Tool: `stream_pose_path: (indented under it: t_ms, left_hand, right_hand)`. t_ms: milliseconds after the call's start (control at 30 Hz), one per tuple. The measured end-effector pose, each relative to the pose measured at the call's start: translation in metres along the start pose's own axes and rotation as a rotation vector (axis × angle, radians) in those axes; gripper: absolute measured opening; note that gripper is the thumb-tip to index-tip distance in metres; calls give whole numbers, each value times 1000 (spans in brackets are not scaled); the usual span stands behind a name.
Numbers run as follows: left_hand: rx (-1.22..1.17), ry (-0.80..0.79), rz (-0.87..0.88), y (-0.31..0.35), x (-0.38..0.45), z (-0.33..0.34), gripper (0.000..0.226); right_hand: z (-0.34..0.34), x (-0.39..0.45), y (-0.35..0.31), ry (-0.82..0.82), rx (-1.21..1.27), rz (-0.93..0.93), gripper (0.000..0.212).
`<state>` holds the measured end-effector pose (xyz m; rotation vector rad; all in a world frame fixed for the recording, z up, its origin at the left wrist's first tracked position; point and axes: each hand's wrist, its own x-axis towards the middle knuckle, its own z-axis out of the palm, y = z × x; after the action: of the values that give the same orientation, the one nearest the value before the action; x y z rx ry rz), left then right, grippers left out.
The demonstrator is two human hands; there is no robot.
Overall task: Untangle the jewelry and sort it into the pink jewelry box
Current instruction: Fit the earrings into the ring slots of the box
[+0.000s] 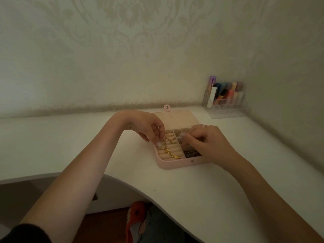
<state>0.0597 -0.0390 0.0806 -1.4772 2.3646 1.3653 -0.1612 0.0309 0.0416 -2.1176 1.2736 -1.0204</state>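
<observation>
1. Patterned pale wallpaper backs a white worktop (219,181) with a curved front edge.
2. On it sits the pink jewelry box (177,163), lid open toward the wall.
3. Over the box's ridged left section, the left hand (149,127) has its fingers (158,143) pinching a gold chain (168,151) that trails onto the ridges.
4. On the box's right side, the right hand (210,142) has curled fingers; whether they hold anything cannot be told.
5. A clear organiser (226,109) of coloured tubes stands in the corner.

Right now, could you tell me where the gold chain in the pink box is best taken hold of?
Pinch the gold chain at its top end, coming from above. It drapes loosely across the ring rolls of the pink box, and the left hand already pinches it there.
</observation>
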Motion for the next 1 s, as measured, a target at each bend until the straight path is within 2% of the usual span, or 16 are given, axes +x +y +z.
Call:
stream_pose_path:
  t_ms: [67, 133, 200, 267, 367, 467, 533, 633, 733, 867, 933, 1000]
  left_hand:
    - [-138, 124, 35, -6, -1, 1, 13]
    - [-254, 412, 45, -11, 3, 7, 12]
    - [-233, 716, -5, -16, 11, 15, 17]
    - [-164, 868, -93, -21, 19, 23, 27]
    - [-5, 842, -276, -25, 29, 31, 53]
    - [-43, 813, -292, -19, 39, 41, 62]
    - [-218, 819, -228, -20, 46, 44, 58]
    - [-493, 931, -80, -25, 50, 51, 49]
    - [-868, 993, 145, -28, 50, 55, 58]
    - [-1574, 804, 360, -31, 41, 45, 87]
    - [-1632, 732, 430, -31, 36, 42, 80]
    - [-1586, 705, 500, -29, 32, 42, 72]
  right_hand:
    - [-5, 4, 5, 117, -67, 23, 29]
    - [-11, 6, 11, 252, -103, 88, 23]
    - [-17, 8, 20, 345, -86, 202, 25]
    - [-20, 8, 29, 338, -57, 342, 32]
    - [-16, 8, 36, 208, 166, 491, 41]
    - [-7, 9, 35, 139, 312, 510, 36]
    - [-2, 9, 36, 120, 326, 502, 38]
    - [0, 10, 40, 118, 397, 515, 45]
    - [2, 12, 41, 117, 478, 519, 48]
    - [5, 14, 41, 142, 581, 497, 40]
    - [5, 14, 40, 173, 583, 499, 57]
    - [3, 14, 34, 184, 637, 465, 56]
